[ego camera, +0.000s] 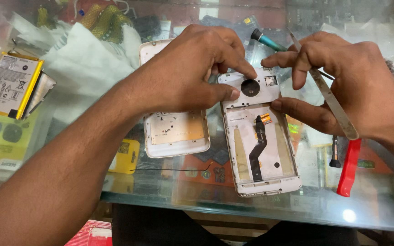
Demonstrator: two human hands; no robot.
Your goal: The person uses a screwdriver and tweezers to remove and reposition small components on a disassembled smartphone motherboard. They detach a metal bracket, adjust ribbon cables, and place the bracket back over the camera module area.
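An opened white phone frame (pixel 261 150) lies on the glass table (pixel 251 205), showing a black flex cable (pixel 257 148) and a round camera hole at its top. My left hand (pixel 192 73) presses thumb and forefinger on the top cover piece (pixel 265 89) of that frame. My right hand (pixel 343 82) grips metal tweezers (pixel 329 98) in the palm while its thumb and forefinger touch the frame's upper right edge. A second white phone shell (pixel 175 132) lies to the left, partly hidden under my left hand.
A phone battery (pixel 9 84) rests at the left beside crumpled white cloth (pixel 83 64). A teal-handled screwdriver (pixel 265 40) lies behind the frame. A red tool (pixel 348 166) and a small dark screwdriver (pixel 334 152) sit at right. A thin wire (pixel 169 170) lies on the glass.
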